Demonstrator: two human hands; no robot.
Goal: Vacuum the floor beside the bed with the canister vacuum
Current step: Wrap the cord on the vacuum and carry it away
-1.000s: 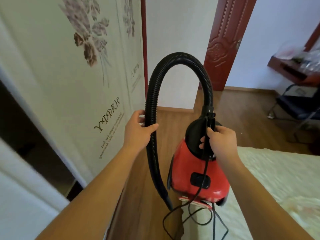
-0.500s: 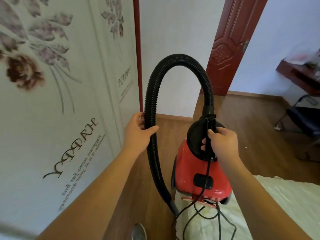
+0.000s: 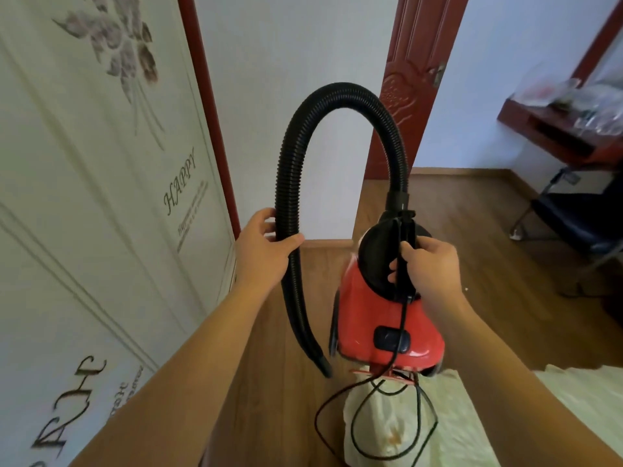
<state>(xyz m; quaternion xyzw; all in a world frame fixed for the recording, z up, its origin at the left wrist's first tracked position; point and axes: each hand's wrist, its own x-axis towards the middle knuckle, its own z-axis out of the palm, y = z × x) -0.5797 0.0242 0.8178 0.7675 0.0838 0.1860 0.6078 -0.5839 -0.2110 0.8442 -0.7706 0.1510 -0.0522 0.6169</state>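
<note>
A red canister vacuum (image 3: 387, 328) with a black top hangs in the air in front of me. My right hand (image 3: 428, 264) grips its black carry handle together with the power cord. A black ribbed hose (image 3: 337, 96) arches up from the top of the vacuum and comes down on the left, its open end (image 3: 323, 367) hanging free above the floor. My left hand (image 3: 266, 251) holds the descending part of the hose. The black cord (image 3: 377, 409) dangles in loops under the vacuum. The bed (image 3: 448, 426) with a pale cover lies below and to the right.
A white wardrobe (image 3: 101, 230) with flower prints and the word HAPPY fills the left side. The wooden floor (image 3: 472, 237) stretches ahead to a dark red door (image 3: 411, 79). A folding chair (image 3: 580, 224) and a red desk (image 3: 546, 129) stand at the right.
The view has moved forward along the wardrobe toward the door. Both hands keep the same hold on the hose and the handle, and the vacuum stays lifted.
</note>
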